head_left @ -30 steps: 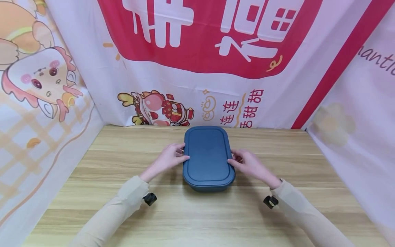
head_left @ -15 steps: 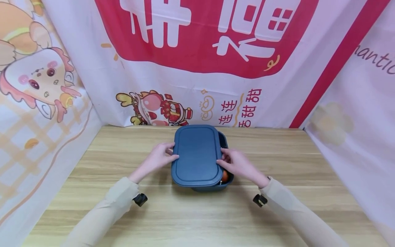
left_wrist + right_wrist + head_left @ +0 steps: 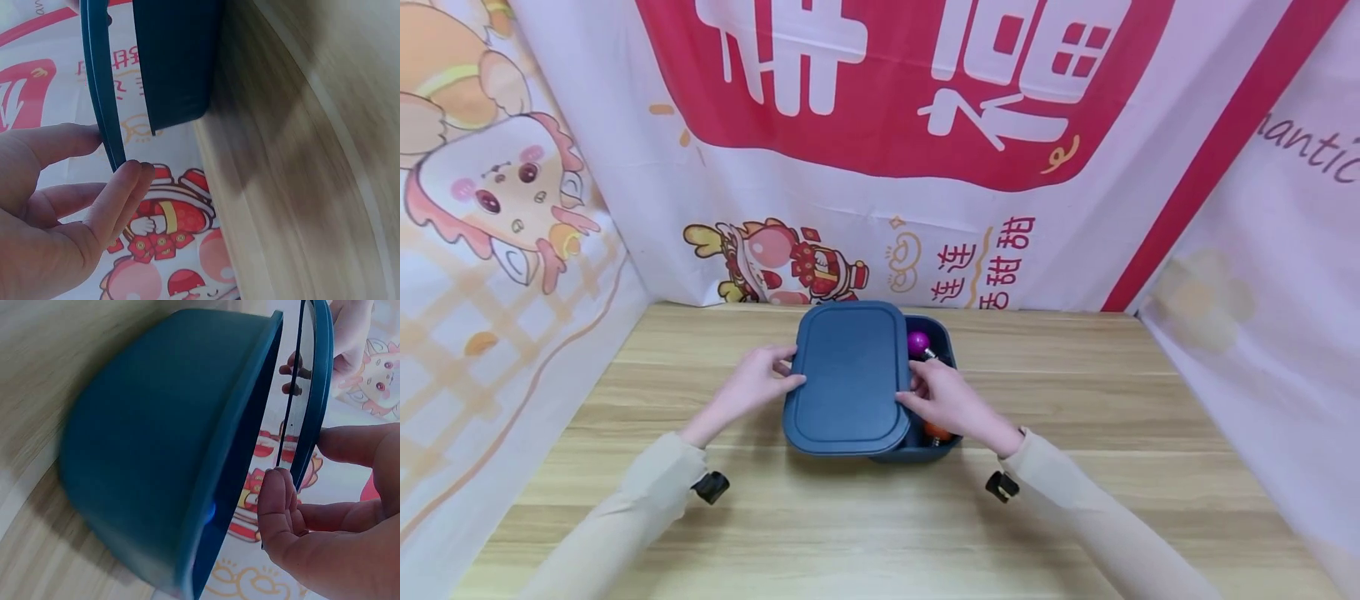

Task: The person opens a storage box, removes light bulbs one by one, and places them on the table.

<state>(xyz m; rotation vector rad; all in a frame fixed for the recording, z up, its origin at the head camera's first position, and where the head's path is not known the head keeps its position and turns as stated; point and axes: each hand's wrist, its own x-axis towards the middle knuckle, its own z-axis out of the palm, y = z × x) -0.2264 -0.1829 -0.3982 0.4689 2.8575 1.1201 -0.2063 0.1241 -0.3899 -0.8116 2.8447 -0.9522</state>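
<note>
A dark blue rectangular lid [image 3: 852,375] with rounded corners is held up level between both hands. My left hand [image 3: 752,383] pinches its left edge, thumb on top and fingers beneath. On the opposite edge my right hand [image 3: 951,400] pinches the lid the same way. Below and to the right is the matching blue box [image 3: 156,437], its left part covered by the lid in the head view. Daylight shows between lid and box rim in the left wrist view. Inside the box lie a purple ball-shaped thing [image 3: 917,342] and an orange one [image 3: 937,431], each with a silvery threaded end.
The box stands on a wood-grain table [image 3: 880,533] near the back edge. A printed red and white cloth [image 3: 880,150] hangs right behind it. More printed cloth walls the left [image 3: 497,275] and right [image 3: 1262,333] sides. Each wrist carries a small black camera.
Both hands have moved left with the lid, lifting it off the box. The box's right part and the coloured things inside have come into view. The box has stayed in place.
</note>
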